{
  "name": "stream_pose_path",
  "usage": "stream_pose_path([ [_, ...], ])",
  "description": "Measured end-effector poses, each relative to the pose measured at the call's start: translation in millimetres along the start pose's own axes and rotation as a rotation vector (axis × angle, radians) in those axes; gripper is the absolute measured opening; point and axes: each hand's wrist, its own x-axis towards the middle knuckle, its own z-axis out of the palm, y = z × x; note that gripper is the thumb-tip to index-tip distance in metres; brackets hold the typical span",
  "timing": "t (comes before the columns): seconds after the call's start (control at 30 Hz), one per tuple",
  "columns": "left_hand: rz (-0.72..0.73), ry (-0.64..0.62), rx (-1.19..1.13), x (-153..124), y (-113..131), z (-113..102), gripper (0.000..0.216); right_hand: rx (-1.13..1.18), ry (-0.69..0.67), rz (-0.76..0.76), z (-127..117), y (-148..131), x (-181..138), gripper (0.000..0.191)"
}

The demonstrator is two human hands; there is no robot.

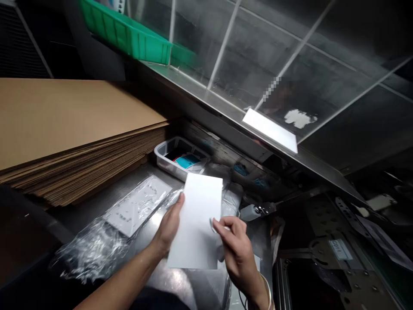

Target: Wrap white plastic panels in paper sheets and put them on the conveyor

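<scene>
My left hand (170,224) grips the left edge of a white rectangular sheet (198,215), thumb on top, holding it upright above the metal table (151,232). At the sheet's right edge, my right hand (237,249) pinches it between curled fingers. A bangle sits on my right wrist. Crumpled clear plastic wrapping (109,232) with white cards inside lies on the table just left of my left hand.
A thick stack of brown cardboard sheets (64,129) fills the left. A small clear tray (180,157) with blue and red items stands behind the sheet. A green bin (129,34) sits on a shelf above. Dark machine parts (338,249) lie to the right.
</scene>
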Motion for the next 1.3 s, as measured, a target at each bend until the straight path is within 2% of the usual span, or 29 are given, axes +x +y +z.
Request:
stream_pose_path([
  [0.07, -0.165, -0.046, -0.073, 2.7, 2.6, -9.6, 0.054, 0.037, 0.157, 0.136, -14.4, 35.3, -9.0, 0.044],
  [0.13, -0.35, -0.106, -0.126, 6.2, 3.5, -18.5, 0.055, -0.064, 0.288, 0.361, -29.0, 87.0, -24.3, 0.038],
  [0.2, -0.442, -0.15, -0.155, 8.1, 2.2, -23.0, 0.053, -0.27, 0.283, 0.614, -40.0, 142.9, -43.6, 0.036],
  [0.27, -0.454, -0.154, -0.162, 6.7, -0.2, -22.3, 0.047, -0.353, 0.251, 0.708, -43.1, 189.3, -60.4, 0.037],
  [0.33, -0.448, -0.122, -0.166, 4.0, -3.0, -18.1, 0.04, -0.398, 0.204, 0.737, -38.6, 219.1, -69.2, 0.038],
  [0.4, -0.455, -0.09, -0.18, 3.0, -6.5, -13.8, 0.037, -0.439, 0.152, 0.745, -31.6, 233.7, -69.9, 0.038],
  [0.5, -0.452, -0.096, -0.214, 5.9, -13.8, -10.8, 0.038, -0.481, 0.067, 0.73, -26.2, 239.4, -65.0, 0.037],
  [0.7, -0.349, -0.133, -0.209, 12.0, -25.6, -10.9, 0.043, -0.479, -0.006, 0.713, -34.3, 243.8, -63.6, 0.034],
  [0.77, -0.325, -0.134, -0.194, 13.2, -26.9, -13.5, 0.044, -0.456, -0.001, 0.705, -36.6, 235.5, -58.1, 0.034],
  [0.83, -0.291, -0.153, -0.188, 14.6, -28.3, -17.9, 0.043, -0.379, 0.021, 0.626, -36.5, 206.5, -47.5, 0.038],
  [0.87, -0.271, -0.165, -0.187, 15.4, -29.2, -20.2, 0.043, -0.316, 0.033, 0.548, -35.1, 182.6, -41.3, 0.04],
  [0.93, -0.266, -0.187, -0.184, 16.7, -30.8, -23.7, 0.043, -0.107, 0.072, 0.247, -28.7, 119.1, -29.1, 0.045],
  [0.97, -0.277, -0.194, -0.185, 17.0, -31.4, -24.2, 0.043, -0.033, 0.048, 0.103, -24.2, 83.2, -24.0, 0.048],
  [1.03, -0.318, -0.205, -0.199, 16.2, -31.8, -22.9, 0.044, -0.006, 0.025, -0.163, -13.9, 15.9, -16.5, 0.052],
  [1.1, -0.337, -0.222, -0.224, 13.2, -31.6, -20.1, 0.046, -0.064, -0.027, -0.319, -4.6, -29.9, -11.1, 0.052],
  [1.17, -0.342, -0.239, -0.245, 8.9, -31.7, -19.7, 0.045, -0.146, -0.05, -0.358, 1.0, -44.9, -4.7, 0.049],
  [1.3, -0.307, -0.235, -0.237, 1.9, -36.1, -30.8, 0.036, -0.285, 0.081, -0.262, 0.3, -13.0, 17.0, 0.044],
])
